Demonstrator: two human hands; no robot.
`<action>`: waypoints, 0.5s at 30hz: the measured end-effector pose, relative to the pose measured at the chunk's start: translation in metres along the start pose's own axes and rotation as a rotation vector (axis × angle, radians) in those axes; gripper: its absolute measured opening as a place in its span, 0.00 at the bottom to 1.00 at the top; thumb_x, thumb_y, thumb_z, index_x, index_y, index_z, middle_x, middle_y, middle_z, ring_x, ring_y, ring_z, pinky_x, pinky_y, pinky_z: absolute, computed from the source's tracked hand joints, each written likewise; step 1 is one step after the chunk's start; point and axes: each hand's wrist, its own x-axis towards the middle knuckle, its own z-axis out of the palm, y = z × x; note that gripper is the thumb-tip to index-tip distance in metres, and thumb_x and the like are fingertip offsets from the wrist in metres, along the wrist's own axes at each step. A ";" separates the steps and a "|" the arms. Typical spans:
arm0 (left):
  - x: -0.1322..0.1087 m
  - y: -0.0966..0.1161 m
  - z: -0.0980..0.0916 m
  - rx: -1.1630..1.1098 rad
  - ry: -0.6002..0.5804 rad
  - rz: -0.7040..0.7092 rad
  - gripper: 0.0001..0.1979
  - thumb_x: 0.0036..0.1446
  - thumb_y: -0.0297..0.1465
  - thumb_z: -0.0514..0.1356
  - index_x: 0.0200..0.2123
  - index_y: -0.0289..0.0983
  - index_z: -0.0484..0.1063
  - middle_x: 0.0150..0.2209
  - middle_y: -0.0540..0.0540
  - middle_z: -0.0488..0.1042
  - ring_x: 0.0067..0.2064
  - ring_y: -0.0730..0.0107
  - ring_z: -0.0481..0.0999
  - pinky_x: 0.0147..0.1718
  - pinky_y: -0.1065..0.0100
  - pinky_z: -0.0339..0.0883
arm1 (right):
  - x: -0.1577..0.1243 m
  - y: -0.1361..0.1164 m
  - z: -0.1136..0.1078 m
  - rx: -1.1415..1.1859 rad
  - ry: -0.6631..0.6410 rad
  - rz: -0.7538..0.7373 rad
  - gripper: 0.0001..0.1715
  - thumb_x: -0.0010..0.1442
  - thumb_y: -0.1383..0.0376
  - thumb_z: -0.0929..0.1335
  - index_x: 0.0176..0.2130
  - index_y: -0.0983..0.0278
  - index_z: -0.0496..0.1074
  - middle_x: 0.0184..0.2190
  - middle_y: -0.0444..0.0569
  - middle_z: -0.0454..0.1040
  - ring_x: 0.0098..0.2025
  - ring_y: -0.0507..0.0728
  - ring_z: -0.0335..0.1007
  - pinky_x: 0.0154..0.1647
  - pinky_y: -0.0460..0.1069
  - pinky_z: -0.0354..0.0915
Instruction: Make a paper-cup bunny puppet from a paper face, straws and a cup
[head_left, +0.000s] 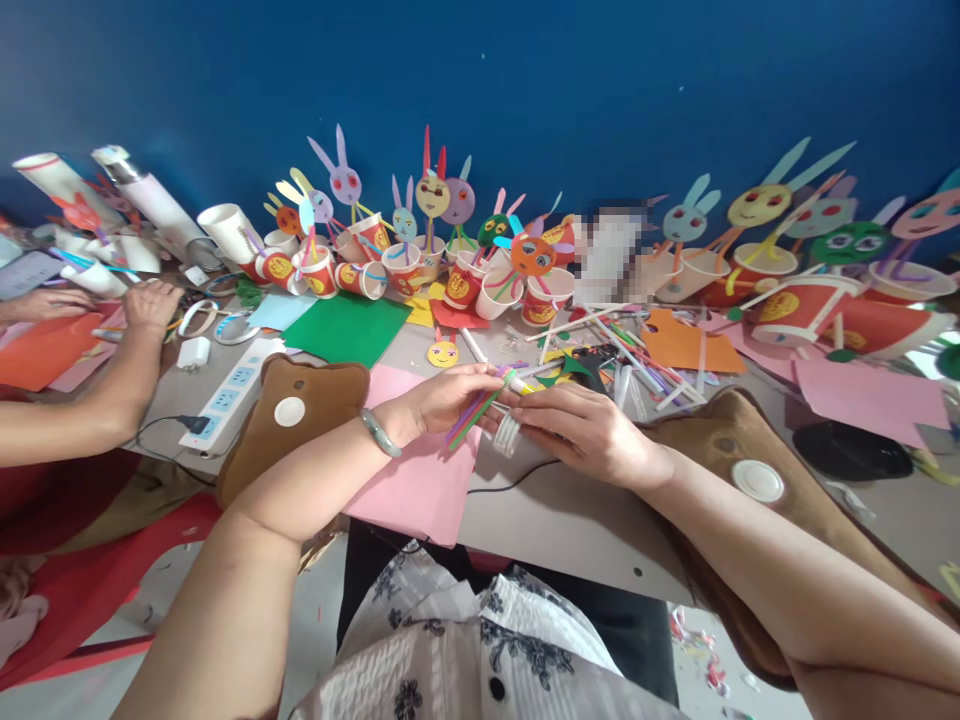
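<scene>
Two hands meet over the near part of the table (592,520), at one small bundle. We find the left hand (450,397) closed on coloured strips (471,420), their loose ends jutting down over the pink sheet (409,505); presumably the pinch keeps them together. The right hand (589,430) is narrowed, fingertips drawn in from the opposite side, likely for finer control; what it grips is hidden, so we cannot tell. A white looped piece (507,436) shows just below those fingers. Brown cushions (264,445) lie by both forearms, perhaps as padding. Paper cups (459,290) bearing rabbit faces (433,197) line the wall, seemingly kept out of the arms' way.
</scene>
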 end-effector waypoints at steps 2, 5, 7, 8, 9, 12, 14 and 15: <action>-0.001 0.001 -0.001 -0.008 0.022 0.039 0.05 0.62 0.27 0.58 0.39 0.37 0.61 0.33 0.45 0.79 0.25 0.70 0.79 0.26 0.68 0.74 | 0.000 0.001 -0.001 -0.011 0.031 0.048 0.09 0.67 0.65 0.67 0.44 0.60 0.77 0.42 0.54 0.82 0.43 0.58 0.80 0.44 0.53 0.75; 0.000 0.005 -0.005 0.001 0.107 0.146 0.05 0.62 0.28 0.57 0.39 0.38 0.60 0.36 0.44 0.80 0.25 0.69 0.80 0.24 0.69 0.72 | 0.001 0.007 -0.004 -0.011 0.127 0.208 0.08 0.67 0.62 0.68 0.42 0.60 0.78 0.40 0.54 0.81 0.42 0.59 0.79 0.43 0.53 0.75; 0.002 0.007 -0.008 0.023 0.168 0.205 0.05 0.62 0.28 0.57 0.39 0.37 0.60 0.36 0.44 0.80 0.25 0.68 0.80 0.23 0.69 0.71 | -0.001 0.015 -0.006 -0.023 0.201 0.339 0.08 0.65 0.60 0.68 0.41 0.60 0.77 0.39 0.53 0.81 0.39 0.59 0.79 0.40 0.53 0.74; 0.002 0.008 -0.009 0.034 0.193 0.222 0.05 0.62 0.28 0.57 0.39 0.37 0.60 0.36 0.44 0.79 0.24 0.68 0.80 0.22 0.69 0.71 | -0.003 0.020 -0.005 -0.042 0.235 0.403 0.09 0.65 0.60 0.69 0.40 0.60 0.77 0.38 0.53 0.81 0.37 0.59 0.78 0.38 0.53 0.74; 0.003 0.007 -0.010 0.046 0.215 0.231 0.05 0.62 0.28 0.57 0.39 0.37 0.60 0.35 0.45 0.79 0.24 0.68 0.79 0.22 0.69 0.71 | -0.005 0.025 -0.005 -0.067 0.262 0.462 0.09 0.64 0.59 0.69 0.39 0.60 0.77 0.35 0.51 0.81 0.34 0.58 0.78 0.35 0.52 0.73; 0.003 0.004 -0.008 0.084 0.247 0.234 0.05 0.61 0.28 0.57 0.40 0.36 0.61 0.34 0.46 0.78 0.24 0.71 0.78 0.23 0.69 0.71 | -0.011 0.043 -0.002 -0.146 0.279 0.622 0.08 0.62 0.59 0.69 0.35 0.60 0.77 0.28 0.48 0.80 0.26 0.56 0.74 0.31 0.51 0.70; 0.002 0.001 -0.005 0.110 0.247 0.234 0.06 0.61 0.28 0.57 0.39 0.37 0.61 0.34 0.46 0.78 0.25 0.71 0.78 0.24 0.69 0.71 | -0.014 0.051 0.000 -0.169 0.236 0.676 0.06 0.60 0.61 0.69 0.34 0.61 0.76 0.26 0.46 0.79 0.24 0.56 0.73 0.29 0.51 0.68; 0.002 0.000 -0.003 0.122 0.246 0.236 0.06 0.60 0.28 0.58 0.38 0.37 0.61 0.34 0.46 0.78 0.25 0.71 0.78 0.24 0.69 0.70 | -0.015 0.054 0.000 -0.180 0.217 0.678 0.06 0.59 0.62 0.69 0.36 0.61 0.76 0.27 0.47 0.79 0.25 0.57 0.73 0.30 0.52 0.68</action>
